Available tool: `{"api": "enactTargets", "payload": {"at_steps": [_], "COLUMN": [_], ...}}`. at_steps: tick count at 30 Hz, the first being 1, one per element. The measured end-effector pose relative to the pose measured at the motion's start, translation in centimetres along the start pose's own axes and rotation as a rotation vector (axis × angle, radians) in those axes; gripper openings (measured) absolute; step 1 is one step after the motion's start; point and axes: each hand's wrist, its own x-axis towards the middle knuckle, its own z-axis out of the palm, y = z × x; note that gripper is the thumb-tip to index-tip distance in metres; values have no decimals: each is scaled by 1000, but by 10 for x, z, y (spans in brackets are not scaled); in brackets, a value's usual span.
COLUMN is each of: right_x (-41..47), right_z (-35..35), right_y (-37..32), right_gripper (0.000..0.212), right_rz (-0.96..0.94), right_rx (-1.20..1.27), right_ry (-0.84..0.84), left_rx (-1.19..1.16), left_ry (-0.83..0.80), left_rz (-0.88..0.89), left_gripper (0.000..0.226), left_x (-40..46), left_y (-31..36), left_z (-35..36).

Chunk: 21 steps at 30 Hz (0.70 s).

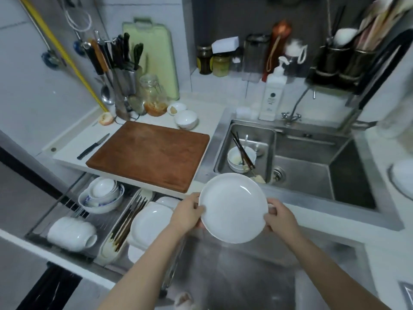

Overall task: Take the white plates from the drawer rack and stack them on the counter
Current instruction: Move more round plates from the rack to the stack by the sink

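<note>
Head: plate (232, 209) between 2 hands' grip

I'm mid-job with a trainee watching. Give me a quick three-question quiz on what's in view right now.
1. True or false: both hands grip the round white plate by its rim.
2. What lies across the bowl in the sink? A) a knife B) chopsticks C) a ladle
3. Fill in: the black-handled knife lies on the counter, left of the ____ cutting board.

Key: 1 true, with the left hand and right hand on opposite edges. 2 B. 3 brown.
</note>
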Motion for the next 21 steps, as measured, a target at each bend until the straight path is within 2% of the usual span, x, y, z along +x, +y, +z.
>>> {"api": "enactTargets", "payload": {"at_steps": [7,10,17,21], "right_x": [-15,-23,-31,-26], "right_z": [-102,-138,-203,-235], "right_y": [15,24,47,53], "right_gripper": [48,47,37,35], "right_rz": [-1,6,61,91], "right_rx": [64,61,97,74], "right_ry": [196,295,484,582], "left_rx": [-67,-78,108,128], "left_ry": [-92,-186,-313,-393], "left_rz": [86,106,231,269], "left_gripper": [38,35,30,12], "left_x": [9,15,44,63], "left_y": [87,119,187,225], "left_z": [70,99,160,189]}}
